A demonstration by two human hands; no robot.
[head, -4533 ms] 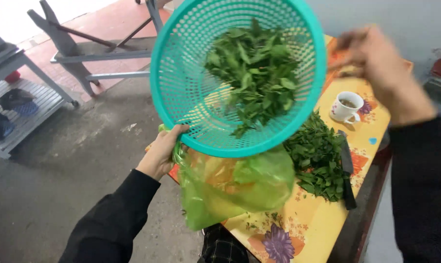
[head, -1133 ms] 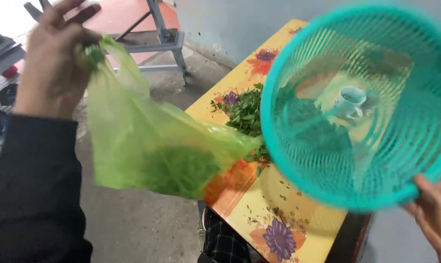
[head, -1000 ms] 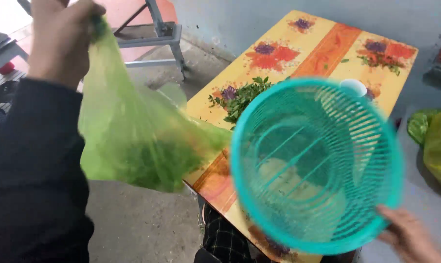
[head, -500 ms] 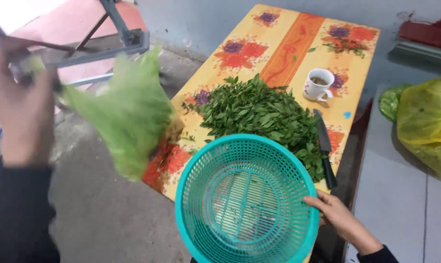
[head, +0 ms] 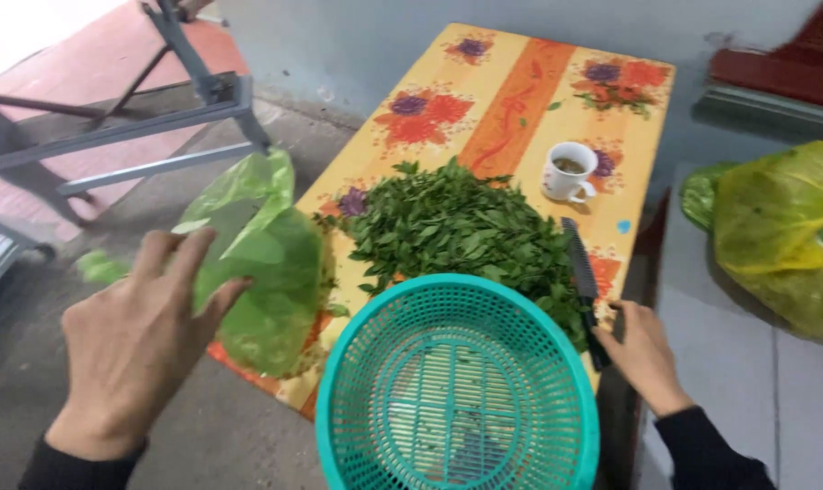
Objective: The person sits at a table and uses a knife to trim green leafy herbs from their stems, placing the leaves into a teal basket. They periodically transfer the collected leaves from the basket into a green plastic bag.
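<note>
My left hand (head: 139, 349) hangs with fingers spread, holding nothing; the translucent green plastic bag (head: 261, 263), leaf-stuffed and crumpled, sags off the table edge at its 1 o'clock. My right hand (head: 643, 354) steadies the teal slotted plastic basket (head: 457, 386), grip hidden; the basket is near-empty, with the leaf pile (head: 466, 236) at its 12.

One head-worn view looks steeply down (close range) onto the table (head: 520, 82).

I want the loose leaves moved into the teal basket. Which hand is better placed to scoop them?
Probably the right hand: it rests open at the teal basket rim, close beside the leaf pile. The left hand is by the green bag, farther off.
</note>
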